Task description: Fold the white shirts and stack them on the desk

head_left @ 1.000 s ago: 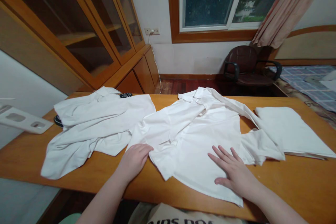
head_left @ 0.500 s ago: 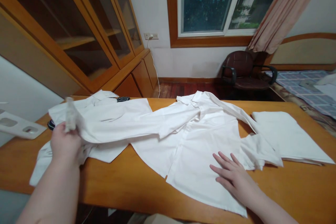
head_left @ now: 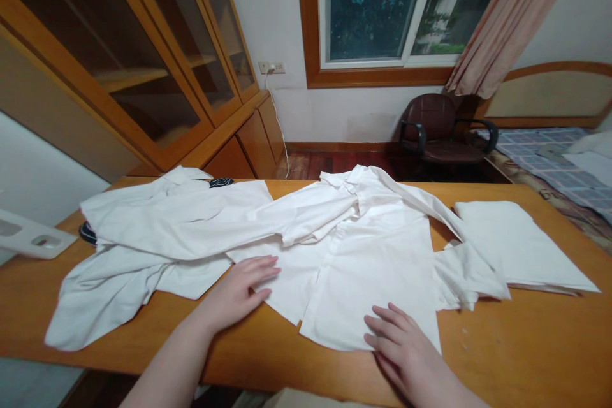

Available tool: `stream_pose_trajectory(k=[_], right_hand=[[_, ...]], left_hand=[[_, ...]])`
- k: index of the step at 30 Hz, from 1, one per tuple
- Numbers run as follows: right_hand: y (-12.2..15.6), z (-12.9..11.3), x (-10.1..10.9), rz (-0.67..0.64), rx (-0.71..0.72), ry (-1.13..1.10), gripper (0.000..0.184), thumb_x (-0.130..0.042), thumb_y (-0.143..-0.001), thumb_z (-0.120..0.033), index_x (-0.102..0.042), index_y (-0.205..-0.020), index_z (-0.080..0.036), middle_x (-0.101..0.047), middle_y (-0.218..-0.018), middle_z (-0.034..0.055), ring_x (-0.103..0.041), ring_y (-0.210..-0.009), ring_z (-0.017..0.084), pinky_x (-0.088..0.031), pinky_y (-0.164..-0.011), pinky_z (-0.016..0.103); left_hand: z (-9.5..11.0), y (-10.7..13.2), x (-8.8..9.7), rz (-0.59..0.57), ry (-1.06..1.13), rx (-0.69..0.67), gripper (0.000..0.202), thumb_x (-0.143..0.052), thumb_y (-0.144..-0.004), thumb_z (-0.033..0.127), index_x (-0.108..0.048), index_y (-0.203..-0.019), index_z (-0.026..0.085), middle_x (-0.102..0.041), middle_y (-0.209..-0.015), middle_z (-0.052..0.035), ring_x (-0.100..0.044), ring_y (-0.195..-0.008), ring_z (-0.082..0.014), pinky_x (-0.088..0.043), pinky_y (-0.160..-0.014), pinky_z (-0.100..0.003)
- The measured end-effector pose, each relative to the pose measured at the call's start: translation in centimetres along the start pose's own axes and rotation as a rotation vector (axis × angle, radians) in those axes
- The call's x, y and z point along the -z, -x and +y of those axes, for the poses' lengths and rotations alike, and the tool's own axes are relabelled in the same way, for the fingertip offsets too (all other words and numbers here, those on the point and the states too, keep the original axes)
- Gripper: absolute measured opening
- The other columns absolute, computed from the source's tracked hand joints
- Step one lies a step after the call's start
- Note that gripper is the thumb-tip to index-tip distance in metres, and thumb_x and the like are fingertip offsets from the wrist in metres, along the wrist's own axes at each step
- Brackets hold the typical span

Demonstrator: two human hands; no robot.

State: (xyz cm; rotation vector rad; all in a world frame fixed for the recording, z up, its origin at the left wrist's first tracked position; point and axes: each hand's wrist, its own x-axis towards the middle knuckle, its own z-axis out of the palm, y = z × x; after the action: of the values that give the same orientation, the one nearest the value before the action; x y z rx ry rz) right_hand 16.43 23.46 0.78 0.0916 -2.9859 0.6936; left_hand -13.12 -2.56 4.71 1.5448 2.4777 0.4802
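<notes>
A white shirt [head_left: 377, 248] lies spread on the wooden table [head_left: 526, 350], its collar toward the window and its left sleeve stretched out across a second crumpled white garment [head_left: 143, 242]. My left hand [head_left: 239, 287] rests flat with fingers stretched out on the shirt's left front panel. My right hand [head_left: 401, 344] lies flat, fingers spread, on the shirt's lower hem near the table's front edge. Neither hand holds anything.
A folded white cloth [head_left: 516, 242] lies at the right of the table. A white tray-like object [head_left: 29, 239] sits at the far left. Behind stand a glass-door cabinet [head_left: 143, 57], a dark armchair [head_left: 444, 131], a window and a bed [head_left: 564, 146].
My left hand has let go of the pulled-out sleeve and come back right to rest on the shirt's front. My right hand has slid down toward the hem.
</notes>
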Motion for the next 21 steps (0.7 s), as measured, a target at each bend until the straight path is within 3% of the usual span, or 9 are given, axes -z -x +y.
stream_pose_trajectory(k=[2,5,8,11,14,18,21], right_hand=[[-0.4,0.0,0.4,0.025,-0.055,-0.044,0.031,-0.043,-0.09,-0.02,-0.065,-0.11,-0.027,-0.067,-0.114,0.0064,-0.054,-0.116,0.023,-0.037,-0.104,0.046],[-0.9,0.3,1.9,0.03,-0.28,-0.204,0.03,-0.035,-0.094,-0.03,-0.063,-0.099,-0.021,-0.069,-0.095,0.008,-0.062,-0.095,0.021,-0.048,-0.088,0.038],[-1.3,0.9,3.6,0.038,-0.445,-0.416,0.037,-0.03,-0.095,-0.042,-0.058,-0.084,-0.02,-0.063,-0.077,0.0035,-0.059,-0.074,0.017,-0.048,-0.069,0.029],[-1.9,1.7,4.8,0.084,-0.461,-0.585,0.037,-0.035,-0.092,-0.049,-0.056,-0.081,-0.02,-0.056,-0.072,0.0003,-0.053,-0.07,0.015,-0.044,-0.065,0.025],[-2.4,2.2,6.1,0.174,-0.48,-0.687,0.038,-0.041,-0.089,-0.052,-0.055,-0.077,-0.019,-0.051,-0.068,-0.0009,-0.048,-0.066,0.014,-0.042,-0.062,0.023],[-1.7,2.1,9.8,0.379,-0.571,-0.823,0.035,-0.052,-0.083,-0.054,-0.056,-0.077,-0.019,-0.051,-0.068,0.0008,-0.048,-0.063,0.014,-0.042,-0.057,0.024],[0.2,2.0,13.0,0.427,-0.649,-0.944,0.036,-0.06,-0.076,-0.055,-0.058,-0.08,-0.02,-0.055,-0.07,0.0027,-0.05,-0.061,0.014,-0.042,-0.052,0.024]], left_hand=[[1.6,-0.1,-0.7,-0.187,-0.009,-0.05,0.067,-0.064,-0.073,0.033,-0.043,-0.136,0.032,-0.033,-0.149,-0.0061,-0.029,-0.137,-0.0287,-0.029,-0.109,-0.048],[1.9,-0.1,-0.9,-0.216,-0.071,-0.039,0.094,-0.073,-0.061,0.031,-0.028,-0.144,0.033,-0.018,-0.154,-0.0071,-0.016,-0.14,-0.0328,-0.018,-0.111,-0.056],[0.6,-0.6,-0.8,-0.127,-0.142,0.013,0.077,-0.063,-0.065,0.018,-0.041,-0.138,0.031,-0.032,-0.149,-0.0062,-0.026,-0.137,-0.0299,-0.019,-0.111,-0.055],[-0.6,-1.7,0.0,-0.036,-0.165,0.105,0.055,-0.046,-0.065,0.007,-0.064,-0.114,0.024,-0.057,-0.13,-0.006,-0.048,-0.124,-0.0251,-0.034,-0.105,-0.044],[-0.2,-2.3,2.4,0.036,-0.122,0.172,0.045,-0.038,-0.065,0.009,-0.068,-0.097,0.022,-0.069,-0.107,-0.0034,-0.061,-0.103,-0.0218,-0.045,-0.093,-0.035],[3.0,-0.3,7.9,0.159,-0.035,0.262,0.043,-0.039,-0.065,0.019,-0.066,-0.099,0.025,-0.07,-0.099,0.0006,-0.063,-0.093,-0.0225,-0.048,-0.081,-0.03],[5.7,2.2,10.8,0.031,0.156,0.21,0.031,-0.047,-0.067,0.033,-0.07,-0.087,0.028,-0.071,-0.09,0.002,-0.063,-0.084,-0.0231,-0.049,-0.074,-0.028]])
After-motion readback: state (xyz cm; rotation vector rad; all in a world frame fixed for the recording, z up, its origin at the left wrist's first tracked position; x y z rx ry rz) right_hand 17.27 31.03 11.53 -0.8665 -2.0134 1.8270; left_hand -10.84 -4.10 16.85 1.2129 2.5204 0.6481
